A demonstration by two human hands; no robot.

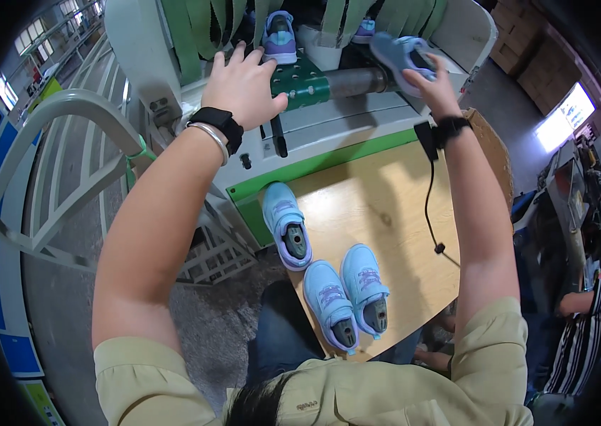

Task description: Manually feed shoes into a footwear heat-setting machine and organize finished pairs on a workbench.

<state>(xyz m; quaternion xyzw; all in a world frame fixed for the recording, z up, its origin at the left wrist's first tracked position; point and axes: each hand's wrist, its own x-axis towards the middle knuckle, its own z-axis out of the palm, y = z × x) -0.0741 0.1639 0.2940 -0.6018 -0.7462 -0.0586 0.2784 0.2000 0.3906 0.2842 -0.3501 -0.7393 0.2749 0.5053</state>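
My right hand (437,86) grips a light blue sneaker (394,57) at its collar, holding it at the right side of the machine's mouth. With fingers spread, my left hand (247,89) is above the left side of that mouth. Its fingertips come close to a lilac and blue sneaker (280,44) standing on the green perforated conveyor (300,86); whether they touch it I cannot tell. Part of another purple sneaker (364,30) shows farther in. On the wooden board (400,213) lie three light blue sneakers (288,224) with dark shoe lasts inside.
Green strip curtains (346,21) hang over the machine's opening. A bent grey tube rail (66,106) stands at the left. A black cable (428,206) hangs from my right wrist. At the right, a person in a striped sleeve (584,334) is close by, beside a cardboard box (492,153).
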